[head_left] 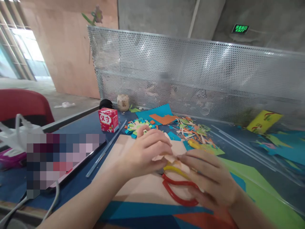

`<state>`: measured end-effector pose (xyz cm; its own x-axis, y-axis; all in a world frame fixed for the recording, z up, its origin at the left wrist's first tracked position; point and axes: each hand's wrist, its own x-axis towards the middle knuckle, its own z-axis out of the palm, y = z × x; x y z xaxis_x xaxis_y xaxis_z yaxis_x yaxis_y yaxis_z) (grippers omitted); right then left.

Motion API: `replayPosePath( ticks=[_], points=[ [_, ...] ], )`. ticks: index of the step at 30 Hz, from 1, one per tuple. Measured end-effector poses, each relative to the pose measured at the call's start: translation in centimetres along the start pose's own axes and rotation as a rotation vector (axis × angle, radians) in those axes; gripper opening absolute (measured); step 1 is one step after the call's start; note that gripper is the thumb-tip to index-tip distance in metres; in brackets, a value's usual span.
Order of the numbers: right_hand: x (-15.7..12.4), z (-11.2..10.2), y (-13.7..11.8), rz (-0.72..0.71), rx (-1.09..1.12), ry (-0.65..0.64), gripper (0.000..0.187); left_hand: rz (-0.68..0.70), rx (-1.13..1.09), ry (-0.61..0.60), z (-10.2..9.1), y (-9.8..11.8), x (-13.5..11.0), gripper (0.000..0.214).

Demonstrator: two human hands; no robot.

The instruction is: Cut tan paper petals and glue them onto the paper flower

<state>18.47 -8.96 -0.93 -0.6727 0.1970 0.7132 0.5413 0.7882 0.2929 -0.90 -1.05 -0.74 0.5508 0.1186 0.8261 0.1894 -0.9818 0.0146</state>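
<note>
Above a pale pink sheet of paper (133, 187), my left hand (149, 151) has its fingers bent around the edge of a small pale paper piece (170, 159). My right hand (212, 176) pinches the same piece from the other side, fingers closed. Under the right hand is a pair of scissors (177, 198) with red handles; a yellow curved part (176, 170) shows beside them. The scissor blades are mostly hidden, and I cannot tell whether the right hand touches the handles. Just beyond my left hand sits a fringed, multicoloured paper flower (131, 127).
Cut paper scraps (193, 128) lie in a heap behind my hands. Clear sticks (247, 148) and green paper (259, 190) are at right, a yellow packet (264, 121) beyond. A red box (108, 120) and a pixelated device (64, 159) stand left. Perforated metal panel (190, 73) closes the back.
</note>
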Motion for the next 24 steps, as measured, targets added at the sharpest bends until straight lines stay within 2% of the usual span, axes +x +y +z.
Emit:
replayPosePath(
  ticks=[3, 7, 15, 24],
  points=[
    [0.35, -0.52, -0.38, -0.102, -0.164, -0.042, 0.017, 0.132, 0.065, 0.116, -0.37, 0.15, -0.07, 0.014],
    [0.18, -0.93, -0.24, -0.197, -0.279, -0.080, 0.014, 0.180, 0.094, 0.191, -0.59, 0.06, -0.31, 0.017],
    [-0.22, -0.83, 0.13, -0.257, -0.332, -0.096, 0.015, 0.219, 0.115, 0.205, -0.43, 0.21, -0.38, 0.013],
    [0.21, -0.62, 0.31, -0.246, -0.331, -0.065, 0.010, 0.218, 0.139, 0.172, -0.76, 0.65, 0.35, 0.010]
  ],
)
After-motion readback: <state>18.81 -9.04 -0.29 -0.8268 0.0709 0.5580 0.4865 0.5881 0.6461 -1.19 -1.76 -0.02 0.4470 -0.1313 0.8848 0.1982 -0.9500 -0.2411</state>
